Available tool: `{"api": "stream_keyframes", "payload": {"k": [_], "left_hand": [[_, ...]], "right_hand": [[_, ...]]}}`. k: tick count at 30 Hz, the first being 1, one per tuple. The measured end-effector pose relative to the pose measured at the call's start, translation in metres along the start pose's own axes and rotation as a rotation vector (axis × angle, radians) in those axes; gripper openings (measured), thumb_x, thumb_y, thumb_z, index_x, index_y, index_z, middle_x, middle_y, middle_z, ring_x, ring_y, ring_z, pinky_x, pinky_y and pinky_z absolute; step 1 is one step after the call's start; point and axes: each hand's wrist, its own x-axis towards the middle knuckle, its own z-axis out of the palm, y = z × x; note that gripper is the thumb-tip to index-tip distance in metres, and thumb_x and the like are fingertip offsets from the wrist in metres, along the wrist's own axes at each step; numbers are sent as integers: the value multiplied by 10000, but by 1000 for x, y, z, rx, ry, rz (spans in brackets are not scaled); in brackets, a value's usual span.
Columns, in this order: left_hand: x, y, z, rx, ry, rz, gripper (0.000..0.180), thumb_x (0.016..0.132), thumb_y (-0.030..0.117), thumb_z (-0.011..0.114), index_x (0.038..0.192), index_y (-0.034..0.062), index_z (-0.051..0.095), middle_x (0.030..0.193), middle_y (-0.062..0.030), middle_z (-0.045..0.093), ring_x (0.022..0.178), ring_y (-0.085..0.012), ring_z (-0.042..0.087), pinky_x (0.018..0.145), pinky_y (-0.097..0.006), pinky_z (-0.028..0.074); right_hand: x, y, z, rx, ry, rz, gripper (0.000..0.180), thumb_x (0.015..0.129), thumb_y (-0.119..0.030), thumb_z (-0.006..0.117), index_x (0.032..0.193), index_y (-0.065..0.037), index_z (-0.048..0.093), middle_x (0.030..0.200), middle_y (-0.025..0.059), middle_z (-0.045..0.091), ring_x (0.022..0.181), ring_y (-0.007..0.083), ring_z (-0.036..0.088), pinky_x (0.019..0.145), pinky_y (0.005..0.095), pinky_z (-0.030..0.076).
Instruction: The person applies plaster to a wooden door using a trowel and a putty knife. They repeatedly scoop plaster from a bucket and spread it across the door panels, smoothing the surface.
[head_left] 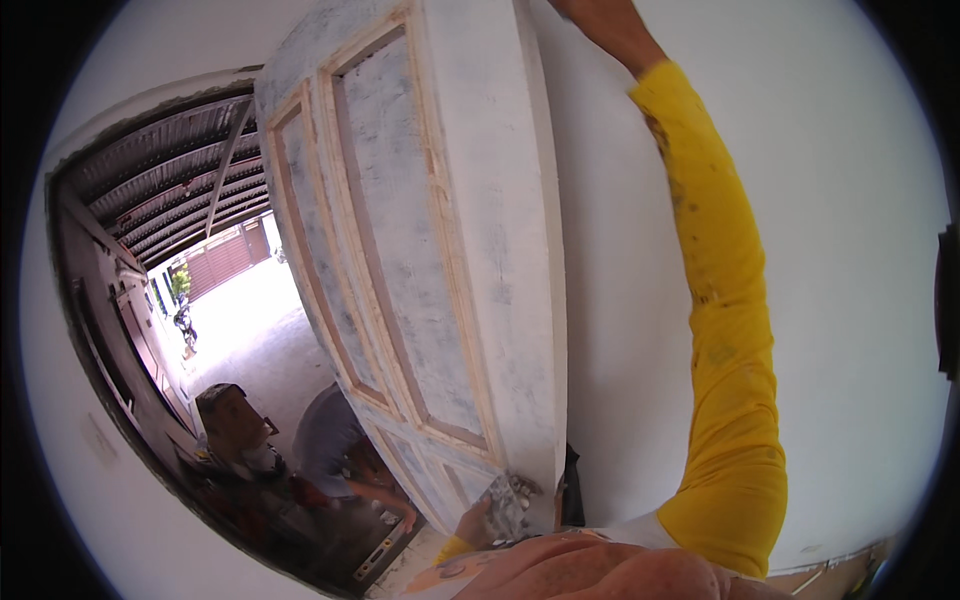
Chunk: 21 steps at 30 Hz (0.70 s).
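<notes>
The right arm (yellow-sleeved) stretches upward out of view, the left hand low, fingers curled.

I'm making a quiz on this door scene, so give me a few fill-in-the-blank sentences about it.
1. The right arm, reaching up beside the panelled door, wears a ____ sleeve.
2. The left hand is at a metal fitting near the door's ____ edge.
3. The wall behind the right arm is ____.
4. Through the doorway, another person bends over beside a ____ level.

Missing words: yellow; lower; white; spirit
</notes>
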Motion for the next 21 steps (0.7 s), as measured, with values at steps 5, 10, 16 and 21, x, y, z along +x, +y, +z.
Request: {"api": "stream_keyframes", "payload": {"k": [5, 10, 16, 21], "left_hand": [[2, 3, 3, 29, 100, -23, 629, 997, 344, 616, 1490, -3, 434, 1346, -200, 626, 1236, -353, 625, 1022, -528, 523], [4, 5, 6, -8, -99, -64, 629, 1012, 387, 589, 1487, 3, 440, 1328, -197, 636, 1220, -364, 631, 1023, -531, 520], [-1, 3, 10, 4, -27, -32, 627, 1018, 378, 586, 1495, 2, 429, 1333, -200, 631, 1232, -356, 622, 1046, -529, 503], [0, 5, 14, 22, 5, -18, 645, 1011, 364, 601, 1509, 1, 413, 1381, -192, 608, 1266, -353, 603, 1081, -529, 476]], "right_hand": [[25, 12, -4, 112, 113, -96, 374, 968, -131, 600, 1316, -13, 662, 1238, 212, 715, 1112, 287, 693, 976, 326, 524], [80, 21, 20, -9, 104, -31, 389, 967, -110, 537, 1327, -33, 662, 1255, 251, 692, 1154, 346, 669, 1006, 331, 509], [13, 16, 8, -24, -28, -30, 428, 938, -66, 532, 1348, -21, 646, 1277, 251, 684, 1175, 335, 663, 1024, 344, 502], [44, 32, -12, 46, 91, -71, 402, 968, -79, 522, 1340, 27, 634, 1295, 207, 694, 1215, 274, 649, 1057, 318, 479]]}}
